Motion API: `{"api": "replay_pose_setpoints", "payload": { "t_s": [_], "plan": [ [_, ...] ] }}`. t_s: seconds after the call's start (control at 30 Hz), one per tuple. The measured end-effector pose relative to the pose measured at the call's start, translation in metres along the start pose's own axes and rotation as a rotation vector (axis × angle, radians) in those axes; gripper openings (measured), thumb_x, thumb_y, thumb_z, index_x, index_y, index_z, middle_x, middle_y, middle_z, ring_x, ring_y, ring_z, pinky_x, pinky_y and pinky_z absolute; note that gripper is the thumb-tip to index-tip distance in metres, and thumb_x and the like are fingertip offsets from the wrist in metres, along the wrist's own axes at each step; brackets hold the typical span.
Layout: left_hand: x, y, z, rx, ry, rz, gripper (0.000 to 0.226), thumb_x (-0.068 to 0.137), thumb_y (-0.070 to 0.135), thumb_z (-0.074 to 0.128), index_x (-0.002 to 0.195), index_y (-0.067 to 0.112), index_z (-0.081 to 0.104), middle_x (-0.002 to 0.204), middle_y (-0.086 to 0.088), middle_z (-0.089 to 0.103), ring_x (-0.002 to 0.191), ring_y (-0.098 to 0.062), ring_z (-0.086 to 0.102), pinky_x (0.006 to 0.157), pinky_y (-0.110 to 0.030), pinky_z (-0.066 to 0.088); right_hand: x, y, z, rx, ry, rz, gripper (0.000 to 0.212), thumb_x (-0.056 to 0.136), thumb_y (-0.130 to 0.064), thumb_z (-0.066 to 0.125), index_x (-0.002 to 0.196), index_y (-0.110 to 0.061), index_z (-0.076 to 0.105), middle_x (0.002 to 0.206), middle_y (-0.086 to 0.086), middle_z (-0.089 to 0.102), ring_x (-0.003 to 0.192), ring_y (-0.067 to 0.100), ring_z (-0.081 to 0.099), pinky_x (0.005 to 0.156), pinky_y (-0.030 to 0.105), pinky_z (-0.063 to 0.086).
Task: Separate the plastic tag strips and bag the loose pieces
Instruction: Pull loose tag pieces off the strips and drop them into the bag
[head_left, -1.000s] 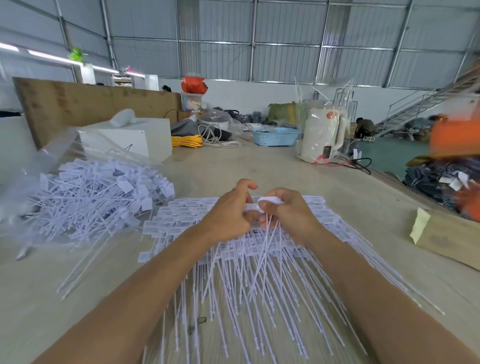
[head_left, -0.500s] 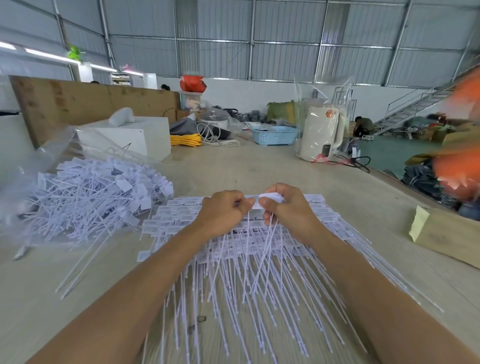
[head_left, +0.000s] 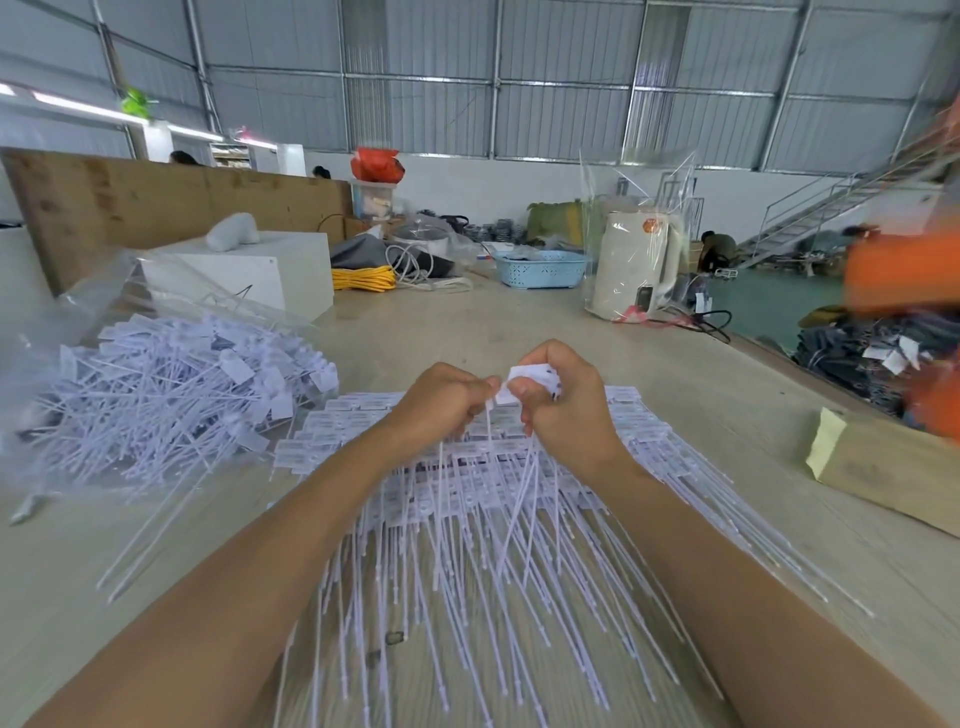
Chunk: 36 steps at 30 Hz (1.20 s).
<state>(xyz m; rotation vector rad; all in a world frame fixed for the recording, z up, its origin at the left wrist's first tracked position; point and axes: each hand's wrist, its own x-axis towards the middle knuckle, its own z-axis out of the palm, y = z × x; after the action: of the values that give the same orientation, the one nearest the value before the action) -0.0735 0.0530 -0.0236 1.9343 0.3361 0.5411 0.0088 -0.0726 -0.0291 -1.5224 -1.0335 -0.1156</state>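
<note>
Two hands over the table (head_left: 519, 317). Left hand (head_left: 441, 405) and right hand (head_left: 558, 405) both pinch one tag strip (head_left: 530, 382), lifted higher than half a second ago. One flat layer of joined strips (head_left: 467, 519) beneath; one clear bag (head_left: 156, 379) of loose pieces at left — count unreadable, fingertips hidden.

Over the last second the left hand (head_left: 447, 405) has curled tighter: its thumb, earlier raised above the knuckles, now lies folded down against the fist. The white tag head (head_left: 530, 382) pinched by the right hand (head_left: 563, 410) now stands clear above that grip, tilted up and showing more of its flat face, with its thin tails hanging below both fists.
</note>
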Motion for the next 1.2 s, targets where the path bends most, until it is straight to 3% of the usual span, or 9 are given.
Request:
{"api": "replay_pose_setpoints", "payload": {
  "t_s": [0.2, 0.33, 0.43, 0.5, 0.6, 0.7, 0.9, 1.03, 1.2],
  "plan": [
    [-0.001, 0.007, 0.002, -0.042, -0.03, -0.012, 0.066, 0.095, 0.017, 0.054, 0.031, 0.021, 0.041, 0.036, 0.011, 0.031, 0.033, -0.007, 0.027, 0.039, -0.015, 0.025, 0.001, -0.002, -0.003, 0.137, 0.02, 0.06, 0.018, 0.088, 0.005, 0.056, 0.078, -0.009, 0.051, 0.064, 0.009, 0.049, 0.04, 0.008, 0.046, 0.044, 0.027, 0.048],
    [-0.004, 0.012, 0.003, -0.093, -0.077, -0.036, 0.052, 0.096, 0.014, 0.052, 0.045, 0.015, 0.04, 0.037, 0.01, 0.029, 0.033, -0.007, 0.023, 0.038, -0.014, 0.022, 0.002, 0.001, -0.003, 0.188, 0.007, 0.087, 0.023, 0.087, 0.006, 0.057, 0.076, -0.013, 0.052, 0.072, 0.01, 0.052, 0.043, 0.007, 0.05, 0.043, 0.023, 0.049],
    [-0.009, 0.011, -0.011, -0.161, -0.145, -0.059, 0.059, 0.094, 0.012, 0.051, 0.035, 0.019, 0.046, 0.035, 0.007, 0.031, 0.031, -0.007, 0.025, 0.039, -0.013, 0.025, 0.014, 0.013, -0.037, 0.235, 0.293, 0.301, 0.023, 0.087, 0.003, 0.058, 0.079, -0.017, 0.051, 0.082, 0.009, 0.053, 0.05, 0.011, 0.053, 0.043, 0.02, 0.048],
    [-0.012, 0.004, -0.024, 0.009, -0.028, -0.042, 0.054, 0.093, 0.017, 0.056, 0.04, 0.016, 0.047, 0.035, 0.005, 0.035, 0.031, -0.01, 0.032, 0.047, -0.019, 0.033, 0.018, 0.021, -0.069, 0.393, 0.479, 0.435, 0.02, 0.089, 0.001, 0.058, 0.079, -0.015, 0.051, 0.075, 0.012, 0.051, 0.045, 0.012, 0.05, 0.041, 0.018, 0.045],
    [-0.015, -0.009, -0.025, 0.51, 0.015, 0.025, 0.051, 0.095, 0.036, 0.052, 0.049, 0.016, 0.047, 0.041, 0.005, 0.042, 0.043, -0.016, 0.044, 0.06, -0.029, 0.039, 0.017, 0.014, -0.066, 0.61, 0.347, 0.415, 0.014, 0.092, 0.001, 0.053, 0.081, -0.008, 0.053, 0.061, 0.011, 0.058, 0.039, 0.01, 0.048, 0.042, 0.02, 0.044],
    [-0.016, -0.01, -0.012, 0.847, 0.013, 0.217, 0.048, 0.097, 0.042, 0.045, 0.066, 0.011, 0.064, 0.05, 0.004, 0.05, 0.055, -0.019, 0.055, 0.059, -0.026, 0.036, 0.018, -0.006, -0.04, 0.756, 0.205, 0.375, 0.008, 0.093, 0.001, 0.05, 0.087, -0.003, 0.052, 0.06, 0.005, 0.058, 0.042, 0.008, 0.048, 0.044, 0.02, 0.045],
    [-0.013, -0.015, -0.011, 0.932, 0.115, 0.326, 0.045, 0.097, 0.04, 0.042, 0.06, 0.017, 0.055, 0.067, 0.007, 0.049, 0.062, -0.015, 0.047, 0.082, -0.034, 0.035, 0.014, -0.012, -0.045, 0.793, 0.235, 0.446, 0.013, 0.094, 0.001, 0.048, 0.083, -0.005, 0.048, 0.067, 0.008, 0.046, 0.041, 0.008, 0.045, 0.042, 0.018, 0.043],
    [-0.013, -0.021, -0.009, 1.042, 0.142, 0.255, 0.023, 0.095, 0.034, 0.044, 0.092, 0.025, 0.065, 0.103, 0.005, 0.056, 0.098, -0.018, 0.051, 0.087, -0.036, 0.027, 0.01, -0.01, -0.043, 0.719, 0.204, 0.463, 0.011, 0.094, 0.0, 0.049, 0.084, -0.004, 0.051, 0.061, 0.01, 0.044, 0.037, 0.009, 0.046, 0.041, 0.018, 0.043],
    [-0.019, -0.007, 0.01, 0.631, 0.101, 0.32, 0.028, 0.098, 0.023, 0.044, 0.098, 0.006, 0.066, 0.102, -0.008, 0.062, 0.096, -0.021, 0.054, 0.086, -0.033, 0.041, 0.006, -0.008, -0.028, 0.656, 0.176, 0.439, 0.013, 0.094, -0.003, 0.053, 0.081, -0.005, 0.052, 0.059, 0.007, 0.048, 0.04, 0.009, 0.048, 0.045, 0.02, 0.048]
  ]
}}
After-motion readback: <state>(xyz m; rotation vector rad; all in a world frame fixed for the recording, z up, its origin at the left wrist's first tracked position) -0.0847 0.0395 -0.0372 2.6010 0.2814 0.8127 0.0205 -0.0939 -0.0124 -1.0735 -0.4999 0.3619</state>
